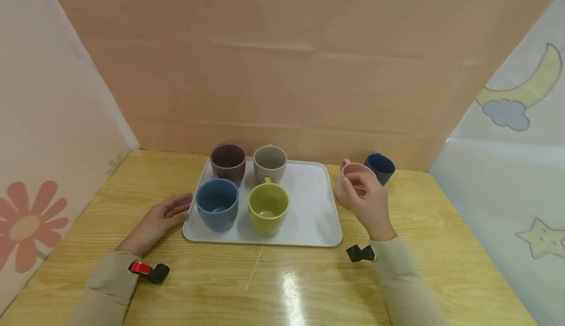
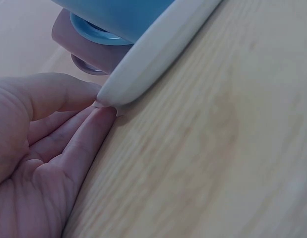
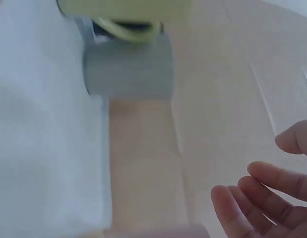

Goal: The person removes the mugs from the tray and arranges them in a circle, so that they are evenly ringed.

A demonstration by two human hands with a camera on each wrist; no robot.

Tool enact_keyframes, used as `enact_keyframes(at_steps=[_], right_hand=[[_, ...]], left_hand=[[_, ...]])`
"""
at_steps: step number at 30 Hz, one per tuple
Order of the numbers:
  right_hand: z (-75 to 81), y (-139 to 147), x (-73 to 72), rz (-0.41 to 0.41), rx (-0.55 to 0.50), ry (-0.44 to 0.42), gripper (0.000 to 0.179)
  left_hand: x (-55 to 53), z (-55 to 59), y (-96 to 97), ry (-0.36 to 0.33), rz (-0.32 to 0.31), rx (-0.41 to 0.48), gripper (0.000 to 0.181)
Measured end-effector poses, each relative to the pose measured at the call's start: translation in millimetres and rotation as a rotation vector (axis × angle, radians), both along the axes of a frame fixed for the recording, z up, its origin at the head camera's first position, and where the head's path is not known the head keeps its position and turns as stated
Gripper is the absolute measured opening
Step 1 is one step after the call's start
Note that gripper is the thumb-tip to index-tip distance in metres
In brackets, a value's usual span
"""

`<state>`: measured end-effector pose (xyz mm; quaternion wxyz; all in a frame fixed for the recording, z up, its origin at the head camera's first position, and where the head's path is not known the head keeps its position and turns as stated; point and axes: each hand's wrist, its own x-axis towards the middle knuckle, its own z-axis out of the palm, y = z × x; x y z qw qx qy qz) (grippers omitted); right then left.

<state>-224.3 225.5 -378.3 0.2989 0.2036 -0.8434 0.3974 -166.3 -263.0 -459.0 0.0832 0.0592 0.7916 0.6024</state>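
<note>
A white tray [image 1: 311, 203] bears a blue mug [image 1: 218, 203], a yellow-green mug [image 1: 268, 211], a brown mug [image 1: 228, 164] and a grey mug [image 1: 270, 162]. At its left edge my left hand [image 1: 161, 218] pinches the rim, thumb above and fingertips at the underside in the left wrist view. To the right of the tray, a pink mug [image 1: 342, 193] stands on the table, partly hidden by my right hand [image 1: 371, 206]. That hand hovers over the mug; in the right wrist view its fingers [image 3: 270, 198] are loosely bent and apart, with nothing between them.
A dark blue mug [image 1: 380, 166] stands behind the pink one, near the back wall [image 1: 309, 71]. Printed side walls [image 1: 499, 169] border the wooden table [image 1: 220, 282] on both sides. The tray's right part shows bare white surface.
</note>
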Motion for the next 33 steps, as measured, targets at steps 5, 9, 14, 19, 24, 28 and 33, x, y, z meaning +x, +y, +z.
enact_keyframes(at_steps=[5,9,14,19,24,28,33], right_hand=[[-16.5,-30,10.8,0.201,-0.028,-0.124,0.014],[-26.5,-53,19.0,0.331,-0.061,-0.268,0.029],[-33.4,-76,21.7,0.423,-0.085,-0.423,0.064],[-35.9,-93,20.8,0.443,-0.142,-0.548,0.086],[-39.6,-106,20.2,0.467,-0.166,-0.633,0.091],[-40.0,-112,21.0,0.482,-0.192,-0.628,0.090],[-38.5,-115,20.3,0.480,-0.196,-0.597,0.089]], left_hand=[[-0.9,-4.4,1.6,-0.001,-0.005,0.009,0.069],[0.5,-4.3,1.7,-0.006,-0.004,0.006,0.069],[0.5,-5.2,0.9,0.002,-0.004,-0.001,0.069],[0.4,-4.8,0.9,0.010,-0.004,-0.005,0.068],[1.0,-4.2,0.4,0.006,-0.001,-0.004,0.068],[-0.2,-3.6,0.2,0.013,0.000,-0.009,0.068],[-1.0,-2.7,-1.0,0.021,0.000,-0.010,0.067]])
